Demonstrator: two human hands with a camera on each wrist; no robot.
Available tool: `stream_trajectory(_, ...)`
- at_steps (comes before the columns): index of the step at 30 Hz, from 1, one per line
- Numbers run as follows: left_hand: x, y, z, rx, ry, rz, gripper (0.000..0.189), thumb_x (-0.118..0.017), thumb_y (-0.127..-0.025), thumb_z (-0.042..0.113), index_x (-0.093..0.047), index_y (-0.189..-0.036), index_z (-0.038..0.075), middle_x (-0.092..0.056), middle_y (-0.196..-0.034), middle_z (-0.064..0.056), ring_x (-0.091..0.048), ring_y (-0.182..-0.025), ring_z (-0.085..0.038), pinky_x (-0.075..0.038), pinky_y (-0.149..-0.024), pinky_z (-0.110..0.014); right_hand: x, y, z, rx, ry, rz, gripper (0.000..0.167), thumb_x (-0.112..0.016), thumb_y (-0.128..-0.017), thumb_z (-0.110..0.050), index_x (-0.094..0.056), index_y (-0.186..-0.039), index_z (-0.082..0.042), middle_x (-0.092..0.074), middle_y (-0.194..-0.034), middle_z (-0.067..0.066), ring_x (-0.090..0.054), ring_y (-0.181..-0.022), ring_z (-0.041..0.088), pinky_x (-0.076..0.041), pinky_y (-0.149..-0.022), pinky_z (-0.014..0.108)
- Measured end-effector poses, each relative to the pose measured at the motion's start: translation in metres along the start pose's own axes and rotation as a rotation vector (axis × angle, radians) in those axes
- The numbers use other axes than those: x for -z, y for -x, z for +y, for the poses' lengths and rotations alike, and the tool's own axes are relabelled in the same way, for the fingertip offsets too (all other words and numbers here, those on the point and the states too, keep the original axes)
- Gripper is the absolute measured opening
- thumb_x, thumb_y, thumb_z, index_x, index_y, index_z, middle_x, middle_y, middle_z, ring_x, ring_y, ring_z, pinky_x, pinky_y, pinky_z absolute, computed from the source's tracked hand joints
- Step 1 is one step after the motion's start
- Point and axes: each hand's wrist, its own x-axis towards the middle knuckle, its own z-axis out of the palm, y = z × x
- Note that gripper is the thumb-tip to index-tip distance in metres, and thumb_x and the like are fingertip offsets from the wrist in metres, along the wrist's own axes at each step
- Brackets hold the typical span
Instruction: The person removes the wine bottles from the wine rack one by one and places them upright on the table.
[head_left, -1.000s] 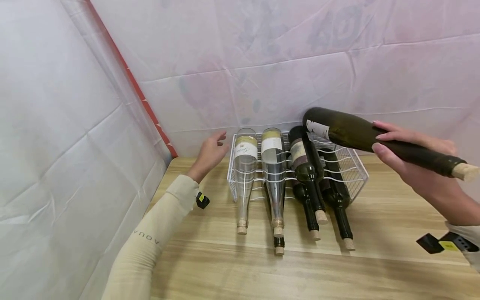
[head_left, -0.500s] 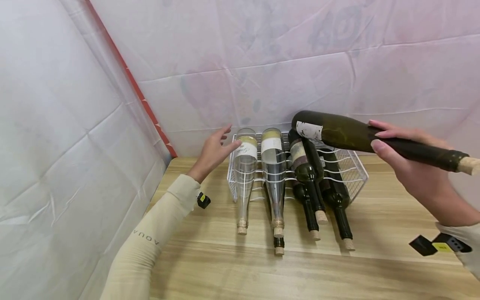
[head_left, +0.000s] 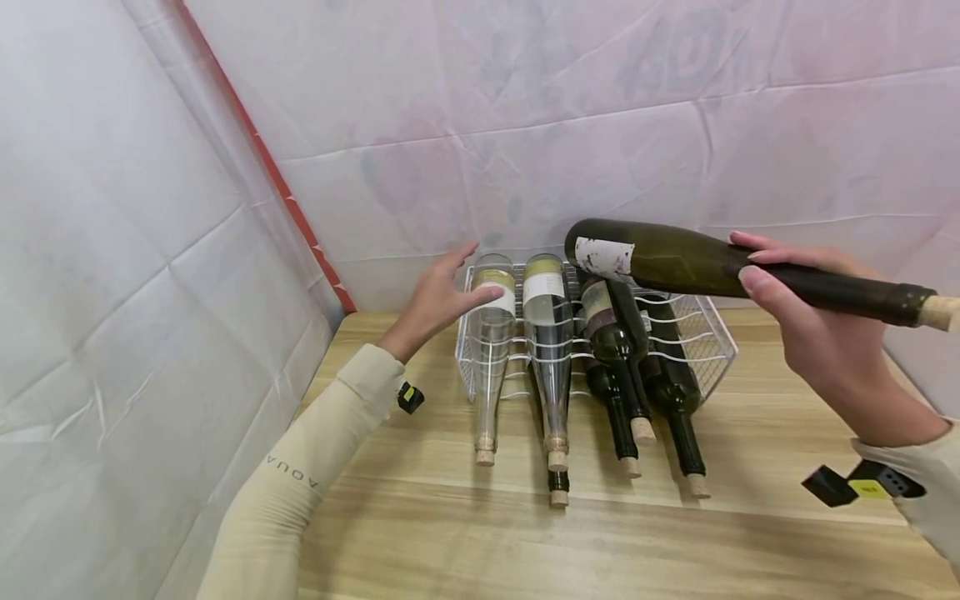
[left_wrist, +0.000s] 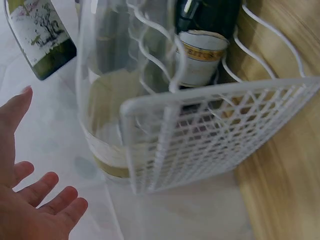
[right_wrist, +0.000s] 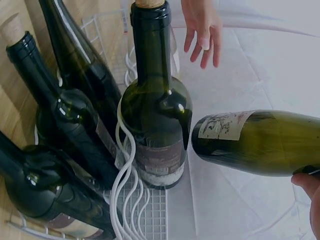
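My right hand [head_left: 832, 333] grips a green wine bottle [head_left: 675, 260] around its neck, thumb and fingers on opposite sides. The bottle lies nearly level above the white wire rack [head_left: 722, 354], its base to the left and its cork [head_left: 937, 312] to the right. In the right wrist view the base and torn picture label [right_wrist: 222, 126] hang beside an upper dark bottle [right_wrist: 157, 120]. With fingers spread, my left hand [head_left: 438, 296] is at the rack's left end, its thumb overlapping a clear bottle [head_left: 491, 337] in the head view. Nothing is in its grasp.
Beside the first stands a second clear bottle [head_left: 545, 292] in the rack's upper row. Several dark corked bottles [head_left: 678, 396] lie in the rack, necks toward the front over the wooden table [head_left: 420, 517]. White sheeting [head_left: 585, 125] hangs close behind and at the left.
My right hand has carried the green wine bottle leftward over the rack, and it now lies more level. My left hand has shifted right and up, its thumb spreading toward the first clear bottle.
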Motion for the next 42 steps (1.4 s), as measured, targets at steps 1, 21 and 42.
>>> stream_trajectory(1, 0.000, -0.001, 0.002, -0.010, -0.008, -0.004, 0.096, -0.083, -0.084, 0.053, -0.040, -0.160, 0.013, -0.048, -0.162, -0.009, -0.044, -0.151, -0.029, -0.037, -0.125, -0.048, -0.001, 0.000, 0.001, -0.004, -0.025, 0.004, 0.020, -0.058, -0.081, 0.032, -0.061, -0.101, 0.032, -0.075, -0.118, 0.028, -0.072, -0.120, 0.032, -0.057, -0.102, 0.026)
stream_trajectory(21, 0.006, 0.002, 0.057, -0.227, -0.116, -0.103, 0.105, -0.089, -0.079, 0.045, -0.033, -0.163, 0.016, -0.040, -0.167, -0.005, -0.039, -0.154, -0.024, -0.031, -0.129, -0.040, -0.009, -0.005, 0.011, -0.173, -0.413, 0.054, 0.031, -0.038, -0.087, 0.037, -0.062, -0.104, 0.028, -0.072, -0.115, 0.035, -0.068, -0.123, 0.042, -0.058, -0.104, 0.039)
stream_trajectory(42, 0.001, 0.002, 0.092, -0.399, -0.221, -0.124, 0.101, -0.086, -0.082, 0.049, -0.035, -0.163, 0.018, -0.043, -0.165, -0.003, -0.040, -0.153, -0.022, -0.034, -0.128, -0.040, -0.027, -0.006, 0.014, -0.224, -0.424, 0.094, 0.029, -0.041, -0.090, 0.033, -0.065, -0.104, 0.025, -0.074, -0.110, 0.033, -0.070, -0.117, 0.043, -0.063, -0.093, 0.042)
